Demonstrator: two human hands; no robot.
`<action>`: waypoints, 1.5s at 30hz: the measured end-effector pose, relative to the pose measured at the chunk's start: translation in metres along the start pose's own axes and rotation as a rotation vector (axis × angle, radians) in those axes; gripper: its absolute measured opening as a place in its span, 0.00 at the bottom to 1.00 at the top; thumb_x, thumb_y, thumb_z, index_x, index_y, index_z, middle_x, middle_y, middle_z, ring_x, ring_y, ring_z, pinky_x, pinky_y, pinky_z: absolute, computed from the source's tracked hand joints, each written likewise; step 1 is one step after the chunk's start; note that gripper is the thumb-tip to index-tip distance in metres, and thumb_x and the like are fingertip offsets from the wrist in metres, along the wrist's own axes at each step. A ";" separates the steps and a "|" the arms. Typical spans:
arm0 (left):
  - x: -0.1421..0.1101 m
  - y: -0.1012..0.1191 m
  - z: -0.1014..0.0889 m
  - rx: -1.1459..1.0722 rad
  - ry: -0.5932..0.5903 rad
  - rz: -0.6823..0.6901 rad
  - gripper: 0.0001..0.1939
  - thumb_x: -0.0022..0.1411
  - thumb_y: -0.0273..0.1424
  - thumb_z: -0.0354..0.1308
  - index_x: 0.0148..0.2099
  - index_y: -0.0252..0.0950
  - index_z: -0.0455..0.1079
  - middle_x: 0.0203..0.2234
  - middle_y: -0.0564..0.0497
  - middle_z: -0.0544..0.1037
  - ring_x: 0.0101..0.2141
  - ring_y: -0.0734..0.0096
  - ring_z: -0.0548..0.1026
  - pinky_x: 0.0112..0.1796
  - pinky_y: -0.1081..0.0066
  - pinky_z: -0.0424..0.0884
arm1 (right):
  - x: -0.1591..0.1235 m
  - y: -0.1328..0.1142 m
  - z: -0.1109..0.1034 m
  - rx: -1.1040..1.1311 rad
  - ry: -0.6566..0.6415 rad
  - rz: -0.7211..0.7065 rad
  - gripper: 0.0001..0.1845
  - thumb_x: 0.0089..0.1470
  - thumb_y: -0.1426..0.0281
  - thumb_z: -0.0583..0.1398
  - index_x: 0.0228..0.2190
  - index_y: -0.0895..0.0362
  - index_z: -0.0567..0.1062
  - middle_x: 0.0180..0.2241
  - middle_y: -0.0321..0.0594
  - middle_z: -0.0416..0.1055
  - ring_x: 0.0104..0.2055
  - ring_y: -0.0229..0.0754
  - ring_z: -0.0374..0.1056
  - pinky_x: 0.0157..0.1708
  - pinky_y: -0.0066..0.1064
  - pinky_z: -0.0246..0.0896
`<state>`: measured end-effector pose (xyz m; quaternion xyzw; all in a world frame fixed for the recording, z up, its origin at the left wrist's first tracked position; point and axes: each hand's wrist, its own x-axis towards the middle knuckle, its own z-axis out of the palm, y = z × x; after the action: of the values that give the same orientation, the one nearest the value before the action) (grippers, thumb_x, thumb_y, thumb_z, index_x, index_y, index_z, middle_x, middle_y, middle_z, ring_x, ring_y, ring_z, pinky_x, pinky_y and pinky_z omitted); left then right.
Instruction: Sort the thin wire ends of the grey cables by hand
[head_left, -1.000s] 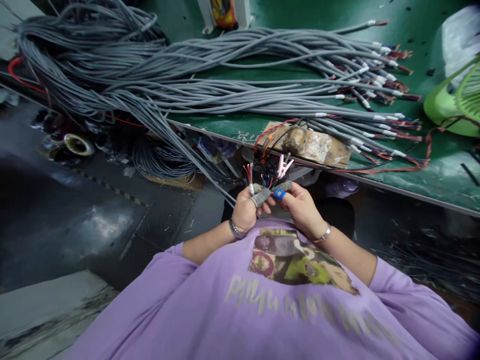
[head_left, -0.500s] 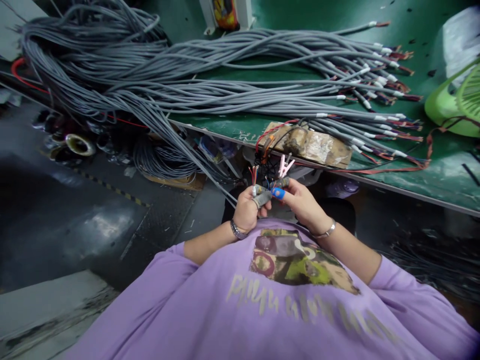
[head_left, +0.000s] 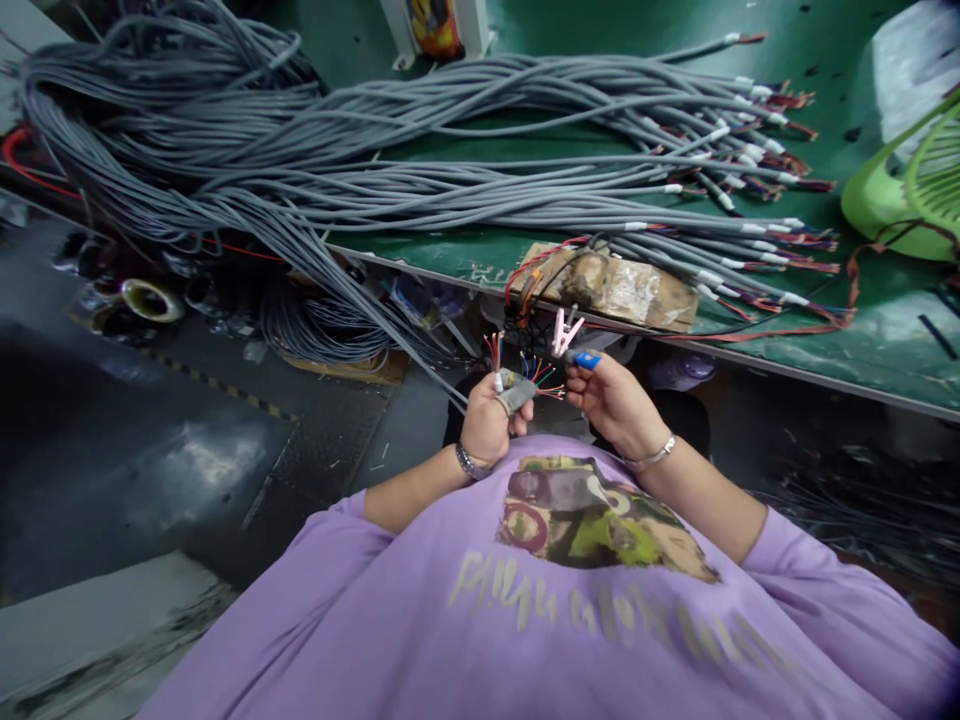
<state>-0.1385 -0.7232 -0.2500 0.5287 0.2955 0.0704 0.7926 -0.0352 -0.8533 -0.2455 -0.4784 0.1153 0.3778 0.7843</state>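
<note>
My left hand is closed on the end of a grey cable, its thumb and forefinger wrapped in grey tape. Thin coloured wires fan out past the fingertips, and another bunch of coloured wires stands up at the white band by the forefinger. Just to the right, apart from those wire tips, is my right hand, with blue tape on its thumb. Its thumb and forefinger are pinched together; whether anything sits between them is hidden. A pink clothes peg is just beyond these fingers.
Many grey cables lie across the green bench, stripped ends to the right. A wood block with tape sits at the bench edge. A green fan stands at right. Coiled cable lies below the bench.
My right hand has drawn away to the right from the left hand and its wires, which now show spread out. The left hand keeps its hold. The view has shifted slightly.
</note>
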 end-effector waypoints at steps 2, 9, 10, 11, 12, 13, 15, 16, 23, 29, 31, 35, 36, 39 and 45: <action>0.001 0.000 0.001 -0.004 -0.010 0.007 0.18 0.48 0.42 0.68 0.29 0.37 0.64 0.15 0.59 0.71 0.11 0.83 0.61 0.12 0.79 0.52 | -0.003 0.002 -0.002 -0.028 -0.080 0.060 0.17 0.37 0.63 0.71 0.29 0.55 0.72 0.28 0.33 0.72 0.26 0.33 0.64 0.25 0.26 0.64; -0.001 0.007 0.004 0.040 -0.048 0.017 0.18 0.48 0.40 0.68 0.27 0.36 0.63 0.13 0.58 0.70 0.10 0.82 0.60 0.12 0.79 0.51 | 0.004 -0.002 -0.004 -0.070 -0.168 0.042 0.16 0.46 0.56 0.67 0.31 0.55 0.75 0.33 0.39 0.76 0.29 0.36 0.69 0.29 0.29 0.68; -0.002 0.009 0.004 0.050 -0.059 0.020 0.18 0.48 0.40 0.68 0.26 0.36 0.63 0.13 0.58 0.70 0.10 0.82 0.60 0.12 0.78 0.50 | 0.006 -0.004 -0.004 -0.071 -0.157 0.036 0.18 0.48 0.53 0.65 0.31 0.55 0.75 0.33 0.40 0.76 0.28 0.36 0.68 0.28 0.29 0.68; -0.002 0.012 0.004 0.060 -0.066 0.024 0.18 0.47 0.40 0.68 0.26 0.36 0.63 0.13 0.58 0.70 0.10 0.83 0.59 0.11 0.78 0.50 | 0.008 -0.007 -0.003 -0.078 -0.150 0.033 0.20 0.49 0.51 0.65 0.30 0.56 0.76 0.32 0.40 0.76 0.27 0.36 0.68 0.26 0.28 0.67; -0.002 0.014 0.004 0.069 -0.069 0.029 0.18 0.47 0.40 0.68 0.26 0.36 0.63 0.12 0.58 0.69 0.10 0.83 0.59 0.11 0.78 0.49 | 0.009 -0.009 -0.002 -0.092 -0.155 0.035 0.22 0.48 0.49 0.65 0.30 0.56 0.76 0.31 0.41 0.75 0.26 0.36 0.67 0.25 0.28 0.66; -0.002 0.016 0.005 0.078 -0.065 0.035 0.18 0.47 0.40 0.68 0.26 0.36 0.63 0.12 0.58 0.69 0.10 0.83 0.59 0.11 0.78 0.49 | 0.009 -0.011 0.000 -0.112 -0.174 0.040 0.23 0.46 0.48 0.66 0.30 0.56 0.76 0.31 0.41 0.75 0.26 0.36 0.67 0.25 0.28 0.66; -0.001 0.017 0.004 0.104 -0.054 0.045 0.17 0.47 0.39 0.68 0.25 0.36 0.64 0.12 0.59 0.69 0.10 0.83 0.59 0.11 0.79 0.49 | 0.006 -0.013 0.005 -0.165 -0.239 0.056 0.26 0.41 0.48 0.69 0.31 0.56 0.76 0.31 0.40 0.76 0.27 0.36 0.68 0.25 0.28 0.66; -0.001 0.017 0.004 0.121 -0.056 0.048 0.16 0.48 0.39 0.67 0.25 0.36 0.64 0.12 0.59 0.69 0.10 0.83 0.59 0.11 0.79 0.50 | 0.003 -0.013 0.007 -0.201 -0.271 0.056 0.26 0.39 0.49 0.71 0.31 0.57 0.76 0.30 0.40 0.76 0.27 0.36 0.68 0.26 0.28 0.65; -0.003 0.010 0.003 0.156 -0.116 0.046 0.14 0.50 0.36 0.66 0.24 0.35 0.65 0.13 0.59 0.70 0.10 0.84 0.60 0.11 0.79 0.51 | -0.004 0.005 0.022 -0.236 -0.176 -0.079 0.18 0.32 0.64 0.74 0.23 0.58 0.73 0.20 0.30 0.69 0.21 0.31 0.60 0.24 0.26 0.56; -0.006 0.013 0.000 0.137 -0.138 -0.006 0.13 0.49 0.37 0.66 0.25 0.34 0.67 0.13 0.58 0.70 0.10 0.83 0.59 0.11 0.79 0.51 | 0.008 -0.005 0.003 0.134 0.101 -0.094 0.13 0.39 0.68 0.69 0.26 0.55 0.70 0.22 0.27 0.69 0.23 0.30 0.62 0.24 0.23 0.61; -0.005 0.014 -0.002 0.100 -0.147 -0.007 0.13 0.50 0.37 0.65 0.26 0.34 0.67 0.12 0.58 0.69 0.10 0.83 0.58 0.10 0.79 0.51 | 0.012 -0.011 -0.004 0.162 0.098 -0.037 0.12 0.45 0.65 0.68 0.28 0.55 0.72 0.23 0.30 0.71 0.23 0.30 0.63 0.24 0.22 0.62; -0.003 0.020 -0.001 0.024 -0.196 -0.018 0.13 0.49 0.37 0.66 0.26 0.35 0.67 0.11 0.58 0.68 0.09 0.83 0.57 0.10 0.79 0.49 | 0.018 -0.017 -0.004 0.063 -0.007 0.052 0.20 0.51 0.51 0.65 0.27 0.55 0.71 0.25 0.36 0.74 0.24 0.34 0.66 0.23 0.25 0.63; -0.002 0.022 0.000 0.017 -0.214 -0.023 0.13 0.49 0.37 0.66 0.26 0.35 0.67 0.11 0.59 0.68 0.09 0.83 0.57 0.09 0.79 0.49 | 0.020 -0.017 -0.002 0.020 -0.058 0.046 0.22 0.51 0.49 0.64 0.26 0.55 0.71 0.26 0.37 0.74 0.23 0.34 0.65 0.23 0.25 0.63; 0.002 0.029 0.005 0.004 -0.255 -0.038 0.15 0.47 0.37 0.68 0.26 0.35 0.66 0.11 0.58 0.68 0.09 0.83 0.57 0.09 0.79 0.48 | 0.027 -0.017 0.006 -0.123 -0.210 -0.076 0.26 0.49 0.45 0.64 0.27 0.56 0.73 0.25 0.36 0.73 0.22 0.33 0.63 0.22 0.26 0.59; 0.012 0.033 0.012 -0.015 -0.262 -0.044 0.16 0.46 0.39 0.68 0.27 0.35 0.66 0.11 0.58 0.68 0.09 0.83 0.58 0.10 0.79 0.48 | 0.039 -0.006 0.016 -0.204 -0.120 -0.413 0.29 0.46 0.41 0.63 0.21 0.55 0.73 0.18 0.32 0.66 0.20 0.33 0.58 0.21 0.26 0.54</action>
<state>-0.1160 -0.7132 -0.2226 0.5207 0.2004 -0.0144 0.8298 -0.0070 -0.8229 -0.2539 -0.5453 -0.0706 0.2467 0.7980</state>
